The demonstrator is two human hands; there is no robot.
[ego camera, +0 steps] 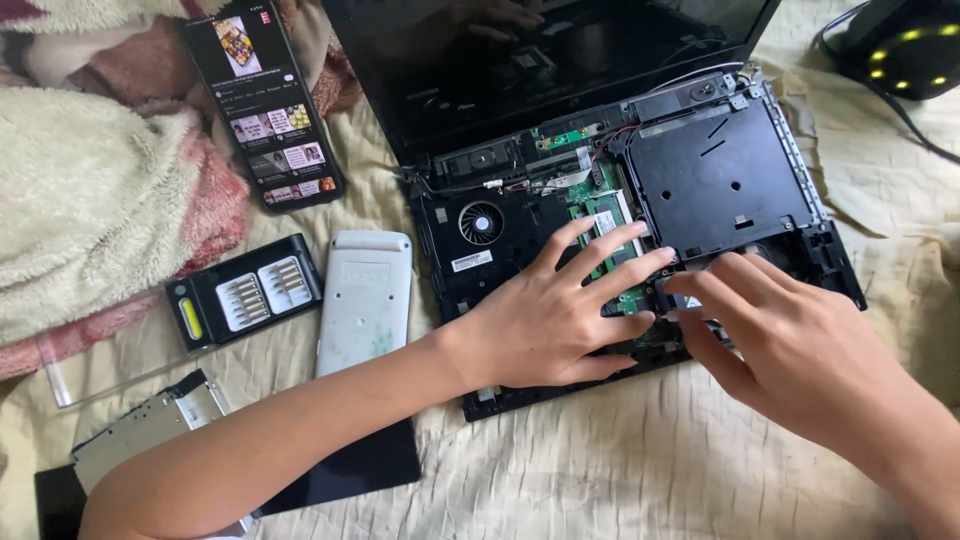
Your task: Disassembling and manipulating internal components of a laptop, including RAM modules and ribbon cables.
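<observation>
Left hand (565, 315) flat, palm down, fingers spread and extended, gripping nothing. Resting on the opened laptop (620, 200), fingertips over the green circuit board (600, 215) near the middle of the chassis. Left forearm running in from lower left, crossing the cream bedsheet (620, 470) and passing over a dark flat panel (350, 465).

Right hand (790, 345) coming in from lower right, fingers curled down, tips pressed at the front edge of the black drive bay cover (715, 175). Cannot tell whether pinching something small there; fingertips hide the spot. Both hands nearly touching at the fingertips, just right of the board.

Laptop lying on the sheet, top case off, internals exposed, dark screen (530, 50) tilted back at the top. Round cooling fan (481, 222) left of the left hand's fingers, uncovered. Front right part of the chassis hidden under both hands.

Around:
- White rectangular device (365, 295) just left of the laptop, beside the left wrist.
- Black screwdriver bit case (245, 292) further left, lid open, bits in rows.
- Smartphone (265, 100) upper left, screen lit, lying on the fluffy blanket (90, 200).
- Metal optical drive (150, 425) lower left, below the forearm.
- Black object with yellow lights (905, 45) top right, cable trailing off.
</observation>
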